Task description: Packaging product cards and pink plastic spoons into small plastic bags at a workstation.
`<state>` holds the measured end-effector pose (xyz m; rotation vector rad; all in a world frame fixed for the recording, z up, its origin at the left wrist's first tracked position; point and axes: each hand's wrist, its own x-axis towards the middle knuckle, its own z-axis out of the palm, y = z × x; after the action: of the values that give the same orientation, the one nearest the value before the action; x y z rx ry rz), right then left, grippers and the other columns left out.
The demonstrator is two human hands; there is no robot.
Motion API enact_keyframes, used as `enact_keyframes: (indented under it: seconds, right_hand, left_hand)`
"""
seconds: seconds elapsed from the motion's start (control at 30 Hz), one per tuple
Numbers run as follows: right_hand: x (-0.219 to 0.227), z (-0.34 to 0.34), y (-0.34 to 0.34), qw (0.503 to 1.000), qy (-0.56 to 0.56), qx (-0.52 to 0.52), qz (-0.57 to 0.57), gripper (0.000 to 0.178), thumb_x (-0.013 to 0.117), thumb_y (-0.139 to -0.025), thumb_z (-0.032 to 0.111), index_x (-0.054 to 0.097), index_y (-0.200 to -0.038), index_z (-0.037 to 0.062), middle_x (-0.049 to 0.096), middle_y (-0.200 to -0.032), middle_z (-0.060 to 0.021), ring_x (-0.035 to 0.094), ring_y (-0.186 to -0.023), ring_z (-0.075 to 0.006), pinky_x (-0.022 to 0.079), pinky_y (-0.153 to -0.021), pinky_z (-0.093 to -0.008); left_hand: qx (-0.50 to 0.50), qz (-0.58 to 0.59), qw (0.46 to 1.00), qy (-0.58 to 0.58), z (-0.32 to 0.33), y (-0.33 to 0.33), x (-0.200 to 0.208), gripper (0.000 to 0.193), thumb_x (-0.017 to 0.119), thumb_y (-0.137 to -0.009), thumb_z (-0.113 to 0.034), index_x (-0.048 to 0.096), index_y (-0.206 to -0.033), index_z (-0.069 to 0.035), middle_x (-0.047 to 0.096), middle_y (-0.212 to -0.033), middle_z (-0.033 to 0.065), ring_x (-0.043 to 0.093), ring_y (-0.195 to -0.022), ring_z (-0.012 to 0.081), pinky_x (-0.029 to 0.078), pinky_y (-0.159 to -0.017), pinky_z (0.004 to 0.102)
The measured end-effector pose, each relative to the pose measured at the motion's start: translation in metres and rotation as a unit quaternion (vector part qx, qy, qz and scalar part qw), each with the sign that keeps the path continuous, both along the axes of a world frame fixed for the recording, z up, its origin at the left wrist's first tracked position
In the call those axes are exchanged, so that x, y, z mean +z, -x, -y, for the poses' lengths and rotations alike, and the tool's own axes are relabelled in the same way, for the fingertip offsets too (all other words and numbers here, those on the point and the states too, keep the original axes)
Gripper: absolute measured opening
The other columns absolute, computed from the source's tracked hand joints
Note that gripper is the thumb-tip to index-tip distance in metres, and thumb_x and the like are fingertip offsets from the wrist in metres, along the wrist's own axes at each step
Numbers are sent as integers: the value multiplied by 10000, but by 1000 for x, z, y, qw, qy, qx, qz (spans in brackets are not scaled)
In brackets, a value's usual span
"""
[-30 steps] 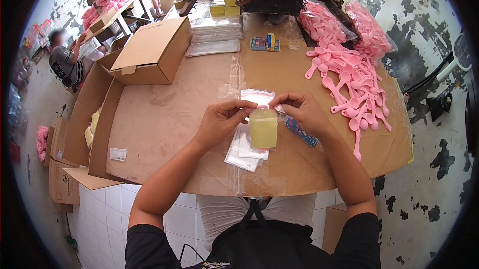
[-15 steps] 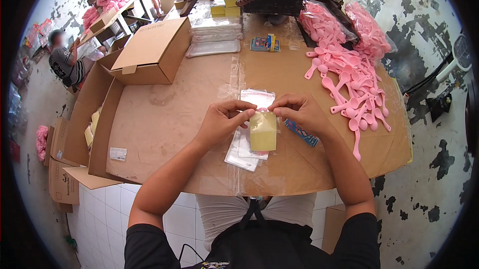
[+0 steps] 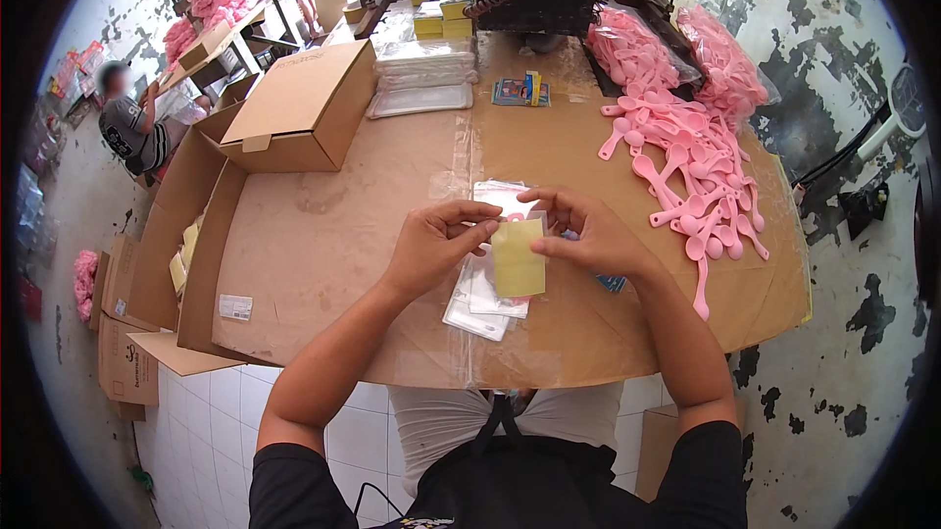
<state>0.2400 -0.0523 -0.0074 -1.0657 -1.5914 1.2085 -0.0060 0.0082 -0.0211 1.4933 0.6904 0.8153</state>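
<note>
A yellow card in a clear plastic bag is held upright over the table in front of me. My left hand pinches its upper left corner between thumb and fingertips. On the other side, my right hand has its thumb against the bag's right edge, with the forefinger stretched out apart above the top edge. Beneath lie overlapping clear bags, with a white and pink piece just beyond the bag. Blue printed cards are mostly covered by my right hand.
Pink plastic spoons are heaped at right, before full bags of pink spoons. Stacked clear packages and blue printed cards sit farther back. A cardboard box stands at left; a seated person is beyond it.
My right hand has left the bag's upper right corner; its thumb has slid down to the right edge and its forefinger has lifted away. The left hand keeps its pinch.
</note>
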Motion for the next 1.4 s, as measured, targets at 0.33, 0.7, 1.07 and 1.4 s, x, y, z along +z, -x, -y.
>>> enact_keyframes:
  seconds: [0.33,0.7,1.07,1.4]
  right_hand:
    - [6,4,9,995,-7,29,-100,453,729,-905,73,558,-1320,14,663,-1009,-43,617,-902,-90,491,-777,-241]
    - [-19,9,20,901,-275,-66,328,171,750,-845,175,726,-985,81,634,-1041,-77,569,-1056,-282,452,-930,-397]
    - [-23,4,27,900,-276,-102,321,105,740,-837,131,709,-907,59,618,-954,-89,577,-955,-285,466,-854,-405]
    - [-15,8,36,872,-349,-184,291,127,738,-829,109,672,-924,55,604,-949,-80,587,-951,-276,450,-856,-404]
  left_hand:
    - [-21,11,1000,12,13,7,21,283,666,-961,-84,615,-1215,29,692,-1003,87,682,-844,120,592,-711,262]
    - [343,192,919,-19,-33,241,29,326,580,-1024,-264,581,-1287,-72,673,-1148,4,640,-1039,94,523,-875,245]
    - [308,13,947,-87,-53,157,47,416,574,-1017,-292,543,-1349,-44,660,-1217,128,657,-1060,168,517,-862,283]
    - [33,-282,956,-76,-26,-5,22,452,683,-960,-228,570,-1292,57,717,-909,91,667,-745,121,537,-641,275]
